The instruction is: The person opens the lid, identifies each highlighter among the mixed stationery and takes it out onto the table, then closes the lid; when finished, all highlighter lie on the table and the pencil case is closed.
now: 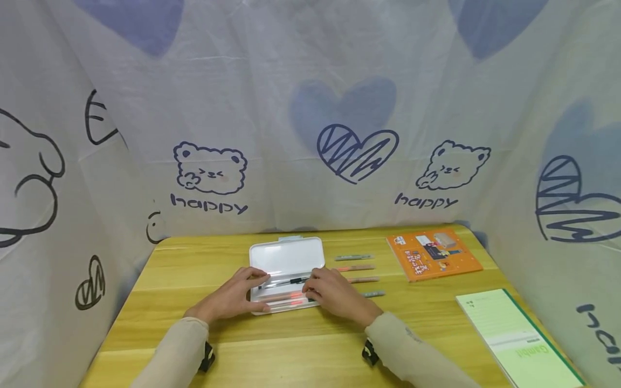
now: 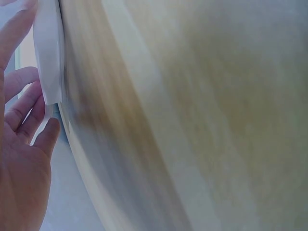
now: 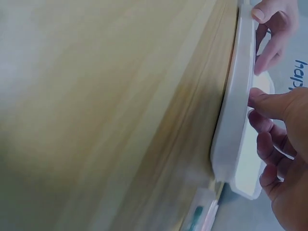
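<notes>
Curling over the right part of an open white case (image 3: 233, 110), the fingers of the right hand (image 1: 337, 293) dip toward its inside, the thumb tip at the near rim; whether they pinch a pen there cannot be told, because the hand covers that spot. The left hand (image 1: 232, 293) grips the case's left end, thumb along the near edge and the other fingers bent toward the hinge side. Between the hands, inside the case, lie a black pen (image 1: 295, 281) and a pink-tinged pen (image 1: 288, 296), while the lid (image 1: 286, 256) stands open on the far side. The work seems about midway: some pens already rest within, whereas four more pens (image 1: 364, 279) lie in a row on the wooden worktop (image 1: 291, 345), just right of the case, and closing the lid appears undone. Both hands face each other low over the case, the forearms reaching in from the near side and slanting inward, with pale sleeves (image 1: 172, 350) and black straps (image 1: 207, 357) at the wrists. Farther right lie an orange book (image 1: 435, 255) and a pale green notebook (image 1: 521, 339); a printed curtain (image 1: 276, 108) hangs behind.
</notes>
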`<action>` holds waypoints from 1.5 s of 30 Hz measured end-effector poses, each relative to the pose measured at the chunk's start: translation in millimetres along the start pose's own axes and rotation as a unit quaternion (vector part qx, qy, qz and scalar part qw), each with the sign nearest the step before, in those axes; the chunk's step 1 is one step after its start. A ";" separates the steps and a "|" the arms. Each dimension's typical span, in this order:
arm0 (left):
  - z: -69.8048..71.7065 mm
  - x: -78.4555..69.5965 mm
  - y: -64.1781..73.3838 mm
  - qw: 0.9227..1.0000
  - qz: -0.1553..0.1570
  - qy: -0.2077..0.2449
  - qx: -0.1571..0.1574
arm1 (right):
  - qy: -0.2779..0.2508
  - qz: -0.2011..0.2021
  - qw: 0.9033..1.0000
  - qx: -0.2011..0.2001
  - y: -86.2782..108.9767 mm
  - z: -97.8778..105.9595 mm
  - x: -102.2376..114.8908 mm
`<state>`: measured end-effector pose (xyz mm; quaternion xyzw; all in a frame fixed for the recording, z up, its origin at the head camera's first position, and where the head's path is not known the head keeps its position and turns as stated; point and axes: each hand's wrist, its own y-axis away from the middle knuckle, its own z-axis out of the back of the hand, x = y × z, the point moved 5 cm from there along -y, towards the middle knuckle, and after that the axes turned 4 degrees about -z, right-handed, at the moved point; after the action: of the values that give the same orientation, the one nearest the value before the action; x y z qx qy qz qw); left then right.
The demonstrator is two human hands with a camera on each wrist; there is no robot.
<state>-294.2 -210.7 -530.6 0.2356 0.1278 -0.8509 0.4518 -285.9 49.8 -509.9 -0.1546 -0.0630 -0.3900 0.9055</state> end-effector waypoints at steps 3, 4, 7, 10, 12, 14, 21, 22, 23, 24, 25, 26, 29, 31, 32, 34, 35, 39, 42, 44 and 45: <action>0.5 -0.3 -0.4 1.000 0.002 0.003 0.001 | 0.024 0.002 1.000 0.001 -6.9 -3.8 3.6; 0.6 -0.4 -0.6 1.000 0.000 0.003 0.000 | 0.029 0.003 1.000 0.000 -9.2 -4.7 5.0; 0.8 -1.0 -1.3 1.000 -0.005 0.002 0.000 | 0.043 0.003 0.999 0.004 -16.2 -7.4 10.4; 0.2 -0.8 -2.5 1.000 -0.011 -0.001 0.000 | 0.050 -0.002 0.999 0.009 -22.0 -8.0 15.3; -0.2 -1.2 -3.0 1.000 -0.012 -0.001 0.000 | 0.061 -0.005 0.998 0.013 -24.0 -8.2 18.0; -0.8 -1.1 -3.4 1.000 -0.011 -0.001 0.001 | 0.075 -0.003 0.997 0.013 -24.4 -7.1 20.8; -0.6 -2.8 -2.9 1.000 -0.011 -0.007 -0.002 | 0.120 -0.011 0.992 0.025 -20.7 -2.6 26.8; -0.5 -2.4 -2.8 1.000 -0.010 -0.007 -0.002 | 0.123 -0.015 0.992 0.028 -20.6 -1.5 26.7; -0.5 -2.0 -2.6 1.000 -0.009 -0.007 -0.003 | 0.122 -0.019 0.992 0.029 -20.8 -0.4 26.5; -0.5 -1.4 -2.5 1.000 -0.007 -0.006 -0.004 | 0.120 -0.022 0.992 0.031 -20.9 0.5 26.2; -0.7 -0.8 -2.4 1.000 -0.005 -0.006 -0.004 | 0.118 -0.023 0.992 0.032 -21.0 1.3 26.0; -0.9 -0.2 -2.3 1.000 -0.003 -0.005 -0.004 | 0.115 -0.024 0.993 0.032 -21.2 2.0 25.9; -1.7 0.4 -2.5 1.000 0.000 -0.004 -0.003 | 0.104 -0.024 0.994 0.033 -21.7 2.0 25.5; -1.8 0.0 -2.7 1.000 0.000 -0.002 -0.003 | 0.103 -0.023 0.994 0.033 -22.6 0.8 25.7; -1.8 -0.3 -2.8 1.000 0.000 -0.003 -0.003 | 0.104 -0.021 0.994 0.033 -23.0 0.1 26.1; -1.8 -0.8 -2.8 1.000 0.000 -0.003 -0.003 | 0.105 -0.017 0.994 0.033 -24.2 -1.3 27.2; -1.8 -0.9 -2.8 1.000 0.000 -0.003 -0.003 | 0.107 -0.015 0.994 0.032 -25.0 -1.7 28.0; -1.6 -1.5 -2.8 1.000 -0.001 -0.002 -0.004 | 0.107 -0.014 0.994 0.026 -26.9 -2.1 30.0; -1.0 -2.3 -2.4 1.000 -0.002 -0.002 -0.005 | 0.113 -0.013 0.993 0.018 -27.5 -3.1 30.5; -0.7 -2.4 -2.3 1.000 -0.002 -0.003 -0.005 | 0.123 -0.008 0.992 0.012 -27.5 -4.1 30.9; -0.6 -2.3 -2.2 1.000 -0.002 -0.004 -0.005 | 0.128 -0.006 0.992 0.009 -27.4 -4.5 31.0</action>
<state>-294.8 -207.6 -529.9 0.2298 0.1310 -0.8519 0.4520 -284.5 9.3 -500.6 -0.0951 0.0492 -0.4111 0.9053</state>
